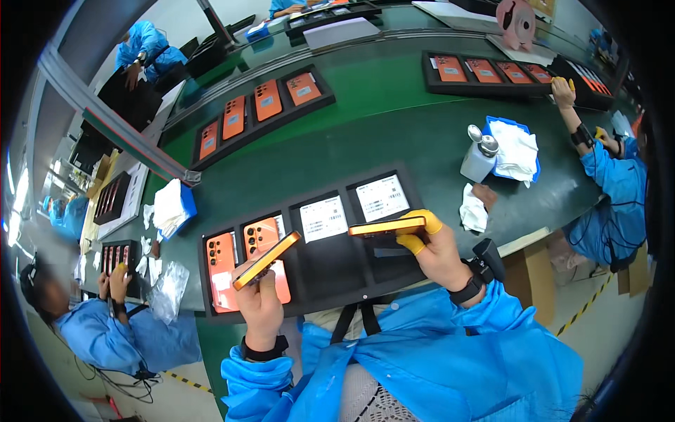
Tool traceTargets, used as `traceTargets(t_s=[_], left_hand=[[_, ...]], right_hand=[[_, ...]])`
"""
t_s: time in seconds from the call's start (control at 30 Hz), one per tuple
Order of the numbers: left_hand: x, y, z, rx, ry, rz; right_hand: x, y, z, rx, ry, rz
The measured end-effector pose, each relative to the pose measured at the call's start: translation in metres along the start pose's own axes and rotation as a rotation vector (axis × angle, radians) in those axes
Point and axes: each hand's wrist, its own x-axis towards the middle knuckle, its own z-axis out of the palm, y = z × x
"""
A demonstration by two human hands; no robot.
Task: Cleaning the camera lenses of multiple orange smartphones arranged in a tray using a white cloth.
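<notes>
My left hand (260, 302) is closed around a smartphone (268, 260), tilted and seen edge-on with an orange-gold rim. Another smartphone (380, 227) is gripped along its edge by my right hand (439, 250), which wears yellow finger covers. Both phones are above a black compartment tray (323, 271). In its left compartments lie two orange phones, the outer one (222, 281) plain to see and the inner one (260, 235) partly hidden by my left hand and its phone. White labels, one (323, 218) in the middle and one (382, 198) at the right, lie along the tray's far side.
Farther back on the green table (281, 165) are two trays of orange phones, one left (200, 158) and one right (460, 88). Blue bins of white cloths stand left (186, 204) and right (538, 165), beside a pump bottle (478, 165). Co-workers sit at both sides.
</notes>
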Motion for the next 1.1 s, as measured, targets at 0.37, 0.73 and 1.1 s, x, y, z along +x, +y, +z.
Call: traceTargets(t_s=[0.37, 0.73, 1.1], left_hand=[[0.014, 0.022, 0.018, 0.072, -0.147, 0.229], [0.015, 0.02, 0.016, 0.103, -0.163, 0.278], [0.015, 0.026, 0.021, 0.184, -0.146, 0.299]], right_hand=[[-0.001, -0.001, -0.005, -0.025, 0.022, -0.033], [-0.004, 0.001, -0.005, -0.045, 0.021, -0.05], [-0.009, -0.001, -0.011, -0.071, 0.074, 0.005]])
